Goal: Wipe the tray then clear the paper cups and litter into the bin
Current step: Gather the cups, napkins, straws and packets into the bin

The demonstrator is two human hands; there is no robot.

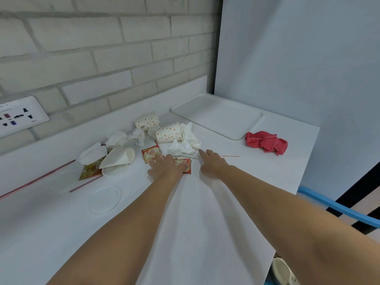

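- The left hand (164, 168) lies flat, fingers spread, pressing on a creamer sachet (184, 164) at the near edge of the litter; it grips nothing, seemingly pinning or dragging the packet.
- The right hand (211, 161) is loose and unclenched, forefinger stretched toward a white plastic fork (185, 154) beside the crumpled tissues (186, 140), probably to rake them together.
- Two dotted paper cups (169, 132) lie tipped on their sides among the tissues; a plain flattened cup (119, 157) lies further left on a lid, with straws (39, 177).
- The tray (218, 117) sits bare at the table's (195, 223) far corner, the red cloth (266, 141) dropped just beside it, so wiping looks finished.
- No bin clearly shows.
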